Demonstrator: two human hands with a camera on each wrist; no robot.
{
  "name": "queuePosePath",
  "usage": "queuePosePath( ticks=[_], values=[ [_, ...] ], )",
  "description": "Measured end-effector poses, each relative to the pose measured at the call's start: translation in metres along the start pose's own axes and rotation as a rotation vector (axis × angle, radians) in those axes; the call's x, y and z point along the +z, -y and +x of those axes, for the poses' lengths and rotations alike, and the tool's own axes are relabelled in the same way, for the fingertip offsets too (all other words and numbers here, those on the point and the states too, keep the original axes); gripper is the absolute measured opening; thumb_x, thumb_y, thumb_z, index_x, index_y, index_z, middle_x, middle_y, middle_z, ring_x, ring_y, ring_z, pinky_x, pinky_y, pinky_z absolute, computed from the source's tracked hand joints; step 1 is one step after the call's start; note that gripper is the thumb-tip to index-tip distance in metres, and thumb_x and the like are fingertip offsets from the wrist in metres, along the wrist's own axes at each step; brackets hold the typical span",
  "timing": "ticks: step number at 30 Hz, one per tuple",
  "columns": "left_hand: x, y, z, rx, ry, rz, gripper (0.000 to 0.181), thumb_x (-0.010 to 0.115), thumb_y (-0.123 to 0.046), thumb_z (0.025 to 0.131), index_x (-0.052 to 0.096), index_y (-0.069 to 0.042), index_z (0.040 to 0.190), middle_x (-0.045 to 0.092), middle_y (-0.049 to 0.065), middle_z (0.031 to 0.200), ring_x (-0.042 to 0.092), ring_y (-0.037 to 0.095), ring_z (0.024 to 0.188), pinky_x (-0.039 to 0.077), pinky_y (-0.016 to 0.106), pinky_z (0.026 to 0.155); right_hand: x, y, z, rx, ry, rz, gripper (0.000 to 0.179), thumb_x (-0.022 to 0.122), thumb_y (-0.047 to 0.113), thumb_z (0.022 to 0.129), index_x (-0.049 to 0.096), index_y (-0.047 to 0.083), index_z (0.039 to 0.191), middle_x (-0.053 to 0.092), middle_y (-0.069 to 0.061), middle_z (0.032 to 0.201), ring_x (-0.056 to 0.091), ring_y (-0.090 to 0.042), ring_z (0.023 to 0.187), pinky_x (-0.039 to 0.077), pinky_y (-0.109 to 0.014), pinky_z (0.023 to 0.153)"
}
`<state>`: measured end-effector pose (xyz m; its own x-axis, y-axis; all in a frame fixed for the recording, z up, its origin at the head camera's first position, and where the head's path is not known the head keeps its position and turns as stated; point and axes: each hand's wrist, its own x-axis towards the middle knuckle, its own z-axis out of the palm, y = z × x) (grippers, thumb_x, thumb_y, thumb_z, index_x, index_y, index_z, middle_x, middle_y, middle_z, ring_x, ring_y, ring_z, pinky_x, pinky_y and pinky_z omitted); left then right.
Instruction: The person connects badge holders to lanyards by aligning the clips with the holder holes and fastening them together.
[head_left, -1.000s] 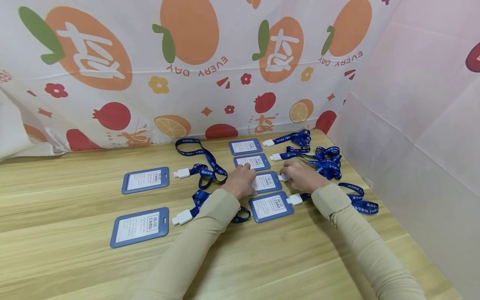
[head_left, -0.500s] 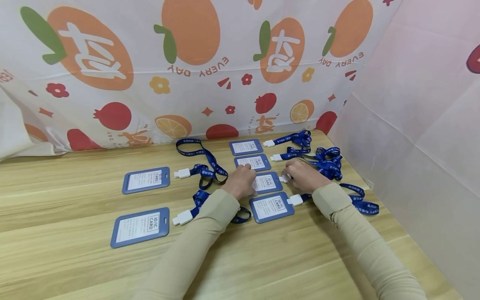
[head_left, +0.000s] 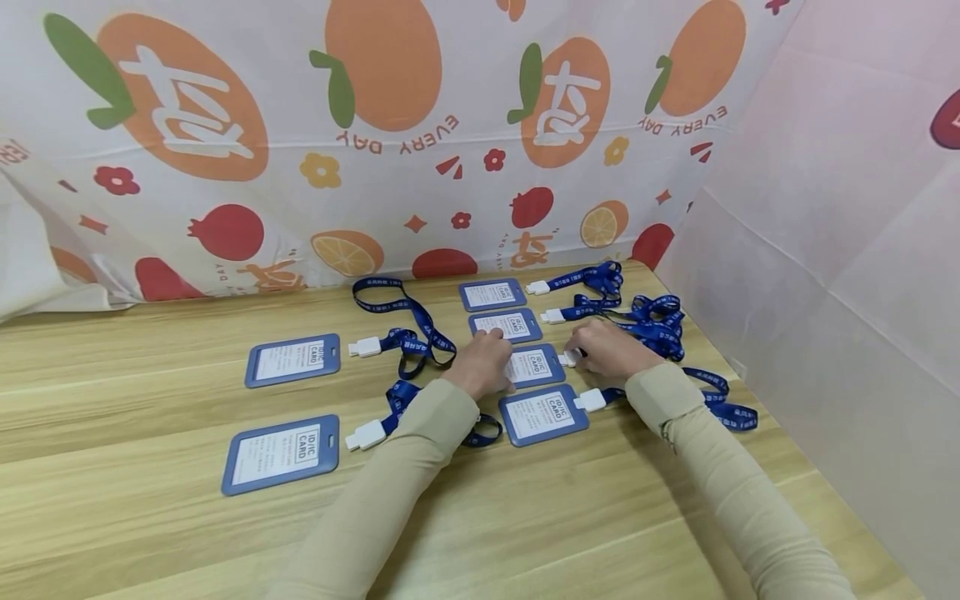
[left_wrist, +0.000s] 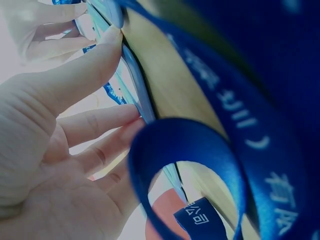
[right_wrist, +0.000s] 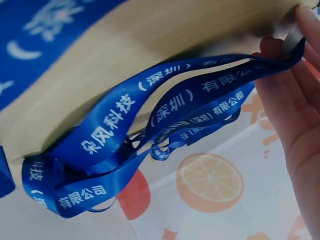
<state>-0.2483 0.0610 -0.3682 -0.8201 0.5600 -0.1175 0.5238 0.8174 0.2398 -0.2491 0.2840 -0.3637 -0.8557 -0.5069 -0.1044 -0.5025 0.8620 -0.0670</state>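
Note:
My left hand point(head_left: 480, 364) is at the left end of a blue badge holder point(head_left: 534, 365), third from the back in the right-hand column. In the left wrist view, the thumb and index finger point(left_wrist: 132, 112) grip its edges. My right hand point(head_left: 609, 346) pinches the white clip point(head_left: 570, 358) of a blue lanyard beside that holder's slotted end. Whether clip and slot touch is too small to tell. In the right wrist view, the printed lanyard strap point(right_wrist: 115, 130) trails from my right fingers point(right_wrist: 277, 85).
Two more badge holders point(head_left: 491, 294) lie behind, and another point(head_left: 543, 414) in front, each with a lanyard to its right. On the left are two holders point(head_left: 281, 454) with lanyards point(head_left: 408, 321). A fruit-print cloth point(head_left: 420, 192) hangs at the wooden table's point(head_left: 525, 525) back edge.
Both hands keep almost the same place. The right hand's fingers shift very slightly at the white clip; badge holders and lanyards stay put.

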Motion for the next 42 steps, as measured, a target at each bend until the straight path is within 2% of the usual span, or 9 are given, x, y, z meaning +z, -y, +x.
queuePosePath(
  ticks=[10, 20, 26, 42],
  values=[
    [0.0012, -0.0006, 0.0012, -0.009, 0.012, -0.006, 0.041, 0.085, -0.026, 0.085, 0.072, -0.002, 0.115, 0.061, 0.015, 0.123, 0.056, 0.029, 0.108, 0.051, 0.04, 0.095, -0.0012, -0.0021, 0.001, -0.018, 0.021, 0.024, 0.022, 0.076, -0.006, 0.086, 0.077, -0.004, 0.108, 0.072, -0.015, 0.104, 0.068, -0.029, 0.102, 0.057, -0.039, 0.086],
    [0.0023, -0.0007, 0.0022, -0.007, 0.001, -0.012, 0.04, 0.087, -0.026, 0.083, 0.073, -0.002, 0.112, 0.062, 0.014, 0.12, 0.056, 0.028, 0.105, 0.05, 0.039, 0.095, 0.0012, -0.0019, 0.0027, -0.056, -0.002, -0.026, 0.02, 0.075, -0.006, 0.085, 0.077, -0.004, 0.105, 0.072, -0.014, 0.099, 0.069, -0.027, 0.096, 0.058, -0.038, 0.085],
    [0.0033, -0.0011, 0.0025, -0.014, 0.017, -0.015, 0.04, 0.085, -0.026, 0.085, 0.072, -0.002, 0.114, 0.06, 0.014, 0.125, 0.055, 0.03, 0.109, 0.05, 0.04, 0.095, 0.0, -0.0001, 0.0025, -0.063, -0.006, -0.034, 0.02, 0.073, -0.008, 0.086, 0.077, -0.004, 0.105, 0.073, -0.013, 0.1, 0.07, -0.028, 0.098, 0.057, -0.04, 0.087],
    [0.0007, 0.0015, 0.0018, -0.025, 0.044, -0.043, 0.039, 0.083, -0.025, 0.087, 0.07, -0.002, 0.117, 0.056, 0.016, 0.13, 0.051, 0.031, 0.112, 0.05, 0.041, 0.094, 0.0001, 0.0016, 0.0051, -0.089, -0.023, -0.042, 0.019, 0.076, -0.006, 0.085, 0.078, -0.002, 0.104, 0.072, -0.011, 0.097, 0.07, -0.027, 0.095, 0.057, -0.039, 0.085]
  ],
)
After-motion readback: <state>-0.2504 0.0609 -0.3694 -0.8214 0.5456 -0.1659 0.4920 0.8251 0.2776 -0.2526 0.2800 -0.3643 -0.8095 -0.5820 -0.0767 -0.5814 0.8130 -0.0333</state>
